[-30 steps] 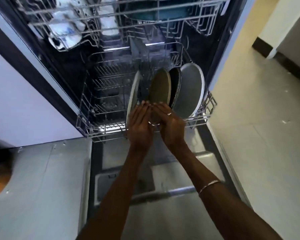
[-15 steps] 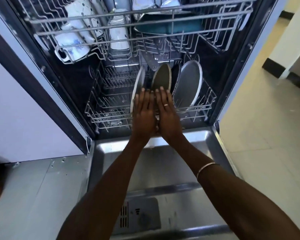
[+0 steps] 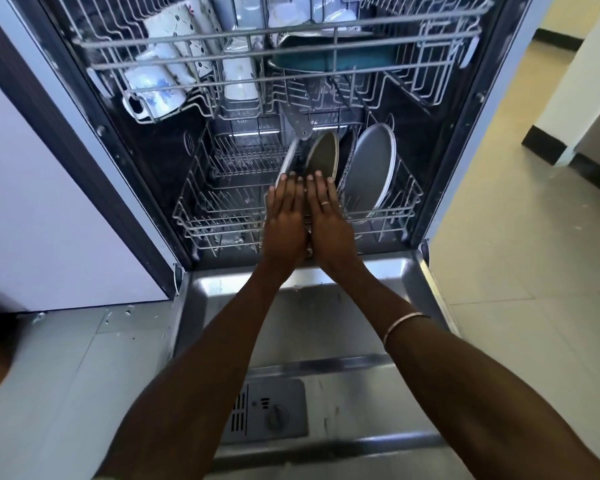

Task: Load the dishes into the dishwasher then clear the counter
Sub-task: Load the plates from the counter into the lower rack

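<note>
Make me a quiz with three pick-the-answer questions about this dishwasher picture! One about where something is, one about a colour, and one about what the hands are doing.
1. Where do the plates stand?
A. on the door
B. in the lower rack
C. on the floor

2. What colour is the dish in the upper rack?
A. teal
B. red
C. yellow

3. How are the left hand and right hand?
A. both in fists
B. gripping a mug
C. fingers straight, flat against the plates

Answers:
1 B: the grey plate and its neighbours stand upright in the lower rack.
2 A: its side shows teal behind the wires.
3 C: the fingers lie straight, tips at the brown plate.
</note>
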Available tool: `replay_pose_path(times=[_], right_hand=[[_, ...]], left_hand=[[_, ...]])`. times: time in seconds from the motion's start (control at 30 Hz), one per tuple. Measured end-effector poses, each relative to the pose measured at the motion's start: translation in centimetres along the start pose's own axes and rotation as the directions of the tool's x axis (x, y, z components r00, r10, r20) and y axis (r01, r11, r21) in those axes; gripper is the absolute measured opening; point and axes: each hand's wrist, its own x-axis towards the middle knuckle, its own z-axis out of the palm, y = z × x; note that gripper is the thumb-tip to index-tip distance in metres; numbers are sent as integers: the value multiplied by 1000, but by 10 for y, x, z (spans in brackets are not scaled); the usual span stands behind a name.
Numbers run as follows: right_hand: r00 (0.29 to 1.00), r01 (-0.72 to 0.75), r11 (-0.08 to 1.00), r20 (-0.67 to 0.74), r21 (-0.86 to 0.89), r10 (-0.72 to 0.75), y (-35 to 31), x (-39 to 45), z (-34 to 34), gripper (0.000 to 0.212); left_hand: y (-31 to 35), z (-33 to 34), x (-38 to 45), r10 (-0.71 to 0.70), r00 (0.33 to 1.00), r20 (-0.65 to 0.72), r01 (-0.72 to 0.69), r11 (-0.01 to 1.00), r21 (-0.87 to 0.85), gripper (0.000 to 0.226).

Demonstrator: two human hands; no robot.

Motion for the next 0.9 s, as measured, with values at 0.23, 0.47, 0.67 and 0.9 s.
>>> replay_pose_path(times=[0.23,0.47,0.67,0.9], right_hand=[[964,24,995,261,97,-49,5,-1,-38,79],[959,-7,977,278,213,-54,20,-55,-41,84],[956,-81,974,294,213,15,29,-99,-43,82],[887,-216,956,449,200,106,-5,-166,-69,72]], left_hand=[[0,-23,-19,33,990,133,-24,997,-72,72],[17,-35,-84,-94,978,185,157,918,-364,86],[22,-36,-140,-100,966,237,195,885,-423,83],[34,-93,-193,-104,897,430,293,867,-403,67]])
